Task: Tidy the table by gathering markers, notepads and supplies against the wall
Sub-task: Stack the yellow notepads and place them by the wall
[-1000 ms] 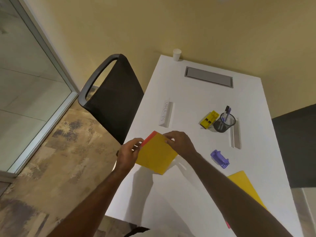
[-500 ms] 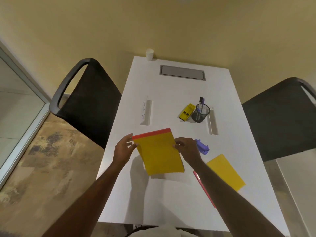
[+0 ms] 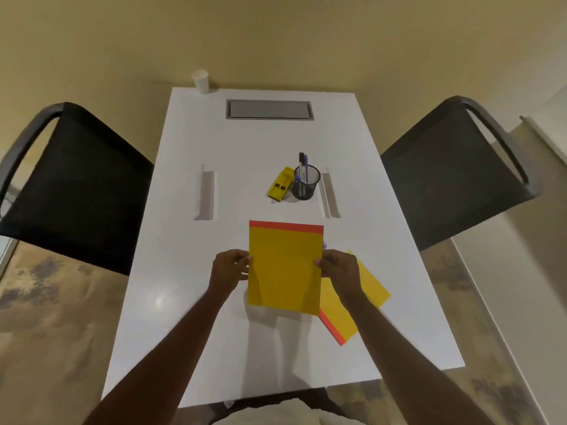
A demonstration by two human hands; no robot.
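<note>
Both hands hold a yellow notepad (image 3: 285, 268) with a red top strip above the white counter (image 3: 190, 302), mid-frame: left hand (image 3: 228, 271) fingers grasp its left edge, right hand (image 3: 339, 269) fingers its right. A second notepad (image 3: 368, 289) lies beneath, lower right.

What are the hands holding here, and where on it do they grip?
Both hands hold one yellow notepad: the left hand pinches its left edge, the right hand its right edge, about mid-height.
</note>
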